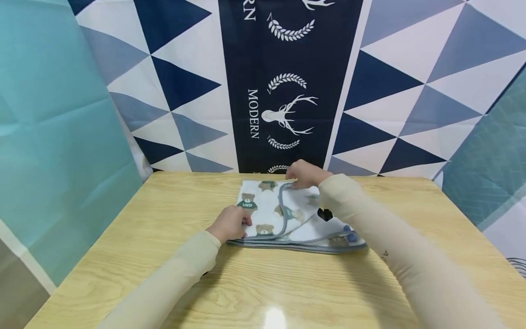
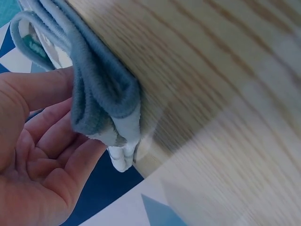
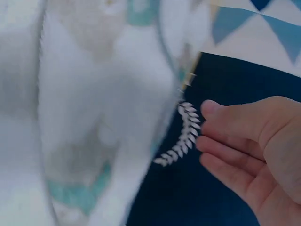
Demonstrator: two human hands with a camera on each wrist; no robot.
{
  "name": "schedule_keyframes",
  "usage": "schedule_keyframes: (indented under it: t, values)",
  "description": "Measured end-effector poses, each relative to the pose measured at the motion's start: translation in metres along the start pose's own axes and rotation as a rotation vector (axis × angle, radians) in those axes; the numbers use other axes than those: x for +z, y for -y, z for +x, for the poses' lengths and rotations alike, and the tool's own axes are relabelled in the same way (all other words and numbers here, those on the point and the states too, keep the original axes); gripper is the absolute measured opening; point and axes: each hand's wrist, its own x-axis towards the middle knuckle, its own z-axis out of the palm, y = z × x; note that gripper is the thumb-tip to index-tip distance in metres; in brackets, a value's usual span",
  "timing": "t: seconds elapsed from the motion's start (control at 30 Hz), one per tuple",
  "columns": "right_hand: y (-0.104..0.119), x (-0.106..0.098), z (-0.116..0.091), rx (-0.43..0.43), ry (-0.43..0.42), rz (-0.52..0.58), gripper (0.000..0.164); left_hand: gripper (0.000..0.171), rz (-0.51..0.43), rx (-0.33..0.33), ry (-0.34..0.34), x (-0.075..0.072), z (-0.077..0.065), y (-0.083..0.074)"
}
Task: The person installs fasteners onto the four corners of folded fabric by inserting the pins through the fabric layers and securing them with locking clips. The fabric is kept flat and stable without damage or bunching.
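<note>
A folded white blanket (image 1: 263,219) with brown bears, green patches and grey-blue edging lies on the wooden table. My left hand (image 1: 233,222) is at its front left corner. In the left wrist view, that hand's curled fingers and thumb (image 2: 47,141) pinch the stacked edges (image 2: 106,89). My right hand (image 1: 306,173) is over the blanket's back edge. The right wrist view shows the right hand (image 3: 249,146) beside the blanket (image 3: 99,103), its loosely bent fingers and thumb holding nothing. The blanket's right part is partly hidden by my right sleeve.
The wooden table (image 1: 164,269) extends around the blanket. Behind it hangs a cloth with triangles and a dark deer-print panel (image 1: 287,59). Teal sheeting (image 1: 61,114) stands at the left, with another green-blue panel (image 1: 489,155) at the right.
</note>
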Motion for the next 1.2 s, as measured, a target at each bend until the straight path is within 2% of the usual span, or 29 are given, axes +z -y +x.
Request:
schedule_keyframes:
  t: [0.17,0.3,0.5,0.7,0.93,1.1,1.2]
  values:
    - [0.004,0.019,0.020,0.069,0.102,-0.027,0.039,0.020,0.006,0.007,0.006,0.000,0.002,0.001]
    - [-0.001,0.028,0.023,0.088,0.124,-0.040,0.043,0.020,0.017,0.024,0.007,-0.001,0.004,-0.001]
    - [-0.009,0.032,0.019,0.040,0.064,-0.048,0.032,0.020,0.014,0.016,0.017,-0.001,0.004,-0.002]
    - [-0.007,0.022,0.015,0.012,-0.044,-0.038,0.019,0.020,0.020,0.008,0.010,0.000,0.004,0.002]
    - [0.001,0.004,-0.016,0.004,-0.050,0.002,0.013,0.018,0.029,0.005,0.014,0.002,0.002,0.001]
    - [0.002,-0.013,-0.055,-0.053,-0.103,0.008,0.015,0.018,0.017,0.007,0.010,0.001,0.001,-0.001]
    - [0.001,-0.024,-0.082,-0.078,-0.106,-0.010,0.017,0.018,0.009,0.001,0.008,0.000,0.000,-0.001]
